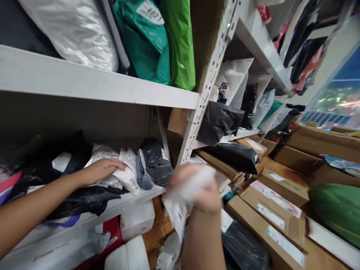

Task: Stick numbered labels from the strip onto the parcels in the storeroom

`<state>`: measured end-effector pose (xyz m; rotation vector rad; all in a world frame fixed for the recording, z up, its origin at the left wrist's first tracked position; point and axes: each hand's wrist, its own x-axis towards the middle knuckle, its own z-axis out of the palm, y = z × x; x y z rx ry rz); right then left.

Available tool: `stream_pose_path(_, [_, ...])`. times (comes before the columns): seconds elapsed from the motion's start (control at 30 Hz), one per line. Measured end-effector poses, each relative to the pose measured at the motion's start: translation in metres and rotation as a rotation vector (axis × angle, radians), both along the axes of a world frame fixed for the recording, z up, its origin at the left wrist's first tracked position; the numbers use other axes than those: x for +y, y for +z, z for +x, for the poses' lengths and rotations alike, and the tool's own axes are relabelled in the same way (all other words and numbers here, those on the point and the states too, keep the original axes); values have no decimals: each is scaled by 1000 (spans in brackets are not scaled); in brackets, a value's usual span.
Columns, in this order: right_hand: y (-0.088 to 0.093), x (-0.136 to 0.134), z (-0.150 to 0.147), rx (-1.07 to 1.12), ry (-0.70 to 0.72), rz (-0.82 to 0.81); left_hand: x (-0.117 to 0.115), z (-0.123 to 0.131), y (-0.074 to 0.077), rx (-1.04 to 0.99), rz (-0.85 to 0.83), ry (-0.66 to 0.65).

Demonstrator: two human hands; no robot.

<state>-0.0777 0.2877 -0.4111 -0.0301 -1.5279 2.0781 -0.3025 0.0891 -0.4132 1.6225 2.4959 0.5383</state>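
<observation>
My left hand [101, 169] lies flat, fingers stretched, on a white plastic parcel [123, 176] standing among black and grey mailer bags [155, 161] on the middle shelf [135, 197]. My right hand [198, 187], blurred by motion, is closed round a white parcel [180, 210] with a printed label, held in the air in front of the shelf's perforated upright post [202, 97].
The upper shelf [98, 82] carries silver, teal and green bags. Further right, more black and white bags fill another shelf bay. Cardboard boxes [275, 213] with labels and a green bag [337, 210] lie low on the right. White parcels sit under the middle shelf.
</observation>
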Motion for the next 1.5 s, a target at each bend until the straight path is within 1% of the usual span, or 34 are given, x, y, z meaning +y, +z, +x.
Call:
stream_pose_path(0.03, [7, 0, -8, 21, 130, 44, 0, -2, -1, -34, 3, 12])
stream_pose_path(0.07, [8, -4, -20, 28, 263, 70, 1, -2, -2, -35, 8, 24])
stream_pose_path(0.1, [3, -12, -35, 15, 365, 61, 1, -1, -3, -12, 9, 29])
stream_pose_path(0.13, [-6, -22, -52, -14, 411, 13, 1, 0, -3, 19, 1, 26])
stream_pose_path(0.17, [-19, -35, -69, -55, 406, -63, 2, 2, -3, 42, -17, 24])
stream_pose_path(0.2, [-34, -48, -85, -102, 352, -142, 2, 4, -1, 51, -43, 19])
stream_pose_path(0.3, [-77, -84, -119, -129, 229, -242, 5, 5, 6, -16, -146, -3])
stream_pose_path(0.33, [-88, -92, -126, -126, 184, -272, 6, 4, 8, -43, -170, -5])
stream_pose_path(0.4, [-100, -102, -133, -119, 103, -330, 8, 2, 13, -85, -206, 6])
stream_pose_path(0.47, [-106, -106, -136, -116, 54, -375, 10, 1, 16, -101, -226, 57])
stream_pose_path(0.6, [-111, -105, -138, -136, 30, -431, 16, 3, 18, -73, -255, 166])
stream_pose_path(0.73, [-114, -104, -140, -169, 34, -464, 23, 8, 18, 20, -334, 190])
stream_pose_path(0.83, [-112, -105, -142, -187, 32, -496, 28, 13, 15, 123, -379, 236])
stream_pose_path(1.0, [-112, -107, -137, -196, 24, -516, 36, 28, 12, 319, -443, 287])
stream_pose_path(1.13, [-110, -98, -126, -207, 73, -471, 38, 37, 9, 412, -439, 300])
stream_pose_path(1.23, [-107, -94, -118, -226, 98, -472, 37, 39, 4, 443, -407, 313])
stream_pose_path(1.27, [-108, -97, -115, -231, 90, -482, 37, 39, 2, 450, -391, 320])
stream_pose_path(1.33, [-114, -111, -107, -234, 46, -466, 35, 38, -1, 464, -351, 341])
stream_pose_path(1.37, [-120, -121, -102, -232, 8, -427, 34, 37, -3, 472, -325, 363])
stream_pose_path(1.43, [-133, -143, -93, -217, -83, -293, 33, 34, -4, 486, -262, 431])
stream_pose_path(1.5, [-142, -158, -87, -170, -155, -170, 32, 31, -1, 495, -199, 483])
